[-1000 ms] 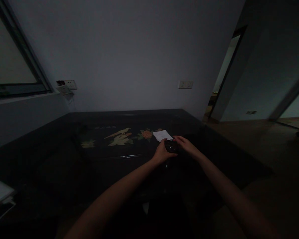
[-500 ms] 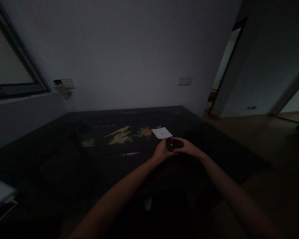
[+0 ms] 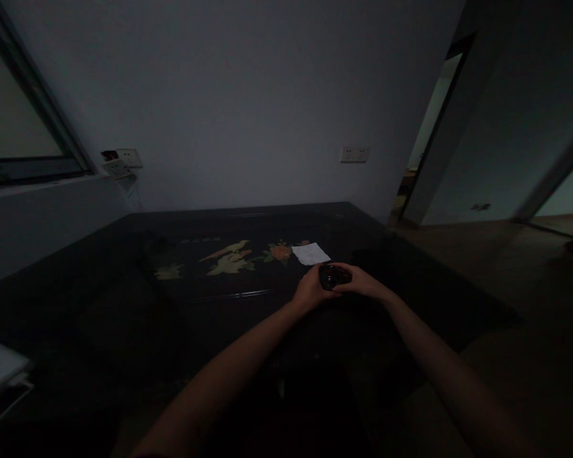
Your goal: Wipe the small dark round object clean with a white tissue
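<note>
A small dark, glossy object (image 3: 332, 278) with bright glints sits between my two hands over the right part of the dark table (image 3: 267, 318). My left hand (image 3: 309, 287) curls around its left side, and my right hand (image 3: 367, 285) grips it from the right, thumb at the near side. Its kind cannot be made out in the dim light. Just beyond my hands lies a white sheet of paper (image 3: 311, 254), slightly crumpled, on the tabletop.
Bird and flower pictures (image 3: 232, 259) decorate the tabletop. Wall sockets (image 3: 354, 154) sit above its far edge, and a power strip (image 3: 118, 168) hangs at the left corner by the window. A white device (image 3: 0, 366) with a cable stands at lower left.
</note>
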{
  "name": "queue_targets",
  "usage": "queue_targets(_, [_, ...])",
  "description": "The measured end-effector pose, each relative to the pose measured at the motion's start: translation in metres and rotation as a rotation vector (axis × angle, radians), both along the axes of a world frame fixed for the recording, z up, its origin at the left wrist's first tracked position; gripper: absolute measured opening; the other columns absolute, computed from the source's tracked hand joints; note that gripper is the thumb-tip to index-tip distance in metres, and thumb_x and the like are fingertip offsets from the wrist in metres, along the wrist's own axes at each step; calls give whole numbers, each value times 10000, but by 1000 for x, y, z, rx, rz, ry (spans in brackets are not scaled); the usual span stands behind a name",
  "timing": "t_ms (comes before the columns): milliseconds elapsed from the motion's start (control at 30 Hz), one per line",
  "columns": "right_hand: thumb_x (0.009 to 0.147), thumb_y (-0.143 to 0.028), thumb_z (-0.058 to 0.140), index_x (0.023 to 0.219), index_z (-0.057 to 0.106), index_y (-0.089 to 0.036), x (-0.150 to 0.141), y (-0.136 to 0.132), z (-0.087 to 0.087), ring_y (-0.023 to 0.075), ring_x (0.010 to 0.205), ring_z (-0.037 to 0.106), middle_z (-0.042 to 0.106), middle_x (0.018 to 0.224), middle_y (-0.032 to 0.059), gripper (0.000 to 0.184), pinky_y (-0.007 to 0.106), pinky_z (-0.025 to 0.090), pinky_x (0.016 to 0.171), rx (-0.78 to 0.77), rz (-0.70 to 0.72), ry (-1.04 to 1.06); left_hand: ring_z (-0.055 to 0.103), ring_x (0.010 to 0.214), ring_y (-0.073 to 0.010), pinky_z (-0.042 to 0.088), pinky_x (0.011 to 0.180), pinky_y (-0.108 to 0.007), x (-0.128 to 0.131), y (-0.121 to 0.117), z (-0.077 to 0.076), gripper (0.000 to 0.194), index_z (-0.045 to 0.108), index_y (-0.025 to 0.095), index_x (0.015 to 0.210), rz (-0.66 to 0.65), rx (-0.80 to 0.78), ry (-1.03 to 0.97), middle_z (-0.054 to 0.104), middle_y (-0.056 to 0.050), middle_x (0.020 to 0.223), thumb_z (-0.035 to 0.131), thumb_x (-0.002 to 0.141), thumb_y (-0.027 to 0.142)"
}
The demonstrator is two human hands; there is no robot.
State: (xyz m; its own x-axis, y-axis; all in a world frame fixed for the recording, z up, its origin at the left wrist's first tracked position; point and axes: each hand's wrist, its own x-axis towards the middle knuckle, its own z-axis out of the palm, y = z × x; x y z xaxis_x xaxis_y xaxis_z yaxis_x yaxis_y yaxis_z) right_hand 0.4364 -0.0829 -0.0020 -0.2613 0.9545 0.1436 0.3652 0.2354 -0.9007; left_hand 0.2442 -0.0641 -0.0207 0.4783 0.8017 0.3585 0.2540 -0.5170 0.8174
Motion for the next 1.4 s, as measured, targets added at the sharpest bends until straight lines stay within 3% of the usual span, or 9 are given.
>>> queue_targets(267, [567,-302,829,1236,575,-181,1,1,0,289,1199,570,620,1274,118,726,484,374,1088,30,1,-54,550,1177,-302,431,993,-433,0,-1,0,806,491,182,1280,-15,22,34,585,-136,1274,841,576,358])
queue_targets(433, [572,-344,835,1261,566,-194,1,-2,2,287,1215,553,608,1292,111,755,473,364,1096,35,26,-49,347,1373,-357,304,1118,-496,2,3,-7,1133,287,95,1448,-53,-5,84,366,-238,1469,865,515,374])
queue_targets(533, [651,-417,785,1255,581,-214,3,-1,4,272,1210,556,603,1303,99,670,453,387,1079,20,22,-1,269,1412,-361,243,1151,-514,-14,7,3,1248,234,115,1482,-174,-10,52,298,-231,1510,886,454,388])
queue_targets(600, [763,-485,675,1222,610,-207,6,5,5,264,1172,579,625,1266,104,541,452,421,1042,27,-66,36,306,1398,-342,241,1155,-505,-31,14,15,1122,324,145,1456,-242,-36,58,341,-201,1499,867,500,371])
queue_targets(700, [860,-486,543,1138,663,-192,11,24,6,261,1091,619,668,1179,114,422,457,474,963,61,-232,36,515,1251,-281,370,1083,-476,-54,30,30,655,515,186,1330,-419,-207,97,549,-135,1352,723,719,297])
queue_targets(800, [856,-350,575,1065,698,-199,11,51,6,231,1042,639,702,1109,88,286,409,477,951,133,-282,-56,566,1194,-239,421,1042,-415,-58,46,28,489,534,154,1296,-184,-228,133,588,-133,1307,551,808,155])
queue_targets(900, [787,-190,629,945,725,-173,6,80,4,201,943,668,731,998,88,185,347,500,895,96,-394,-166,456,1310,-270,328,1115,-401,-46,53,14,505,500,62,1309,142,-20,351,512,-199,1377,536,813,149])
queue_targets(1067, [705,-98,639,905,724,-164,-3,112,-8,160,755,684,742,842,54,226,276,533,733,14,-519,-191,394,1358,-296,301,1124,-427,-28,54,-6,544,412,34,1365,193,184,563,433,-237,1435,483,869,247])
queue_targets(1400, [591,-37,660,811,739,-161,2,113,-20,188,816,698,755,856,60,265,272,515,782,44,-587,-168,372,1372,-299,294,1121,-457,-25,59,-9,502,417,89,1355,213,219,689,416,-192,1466,429,905,312])
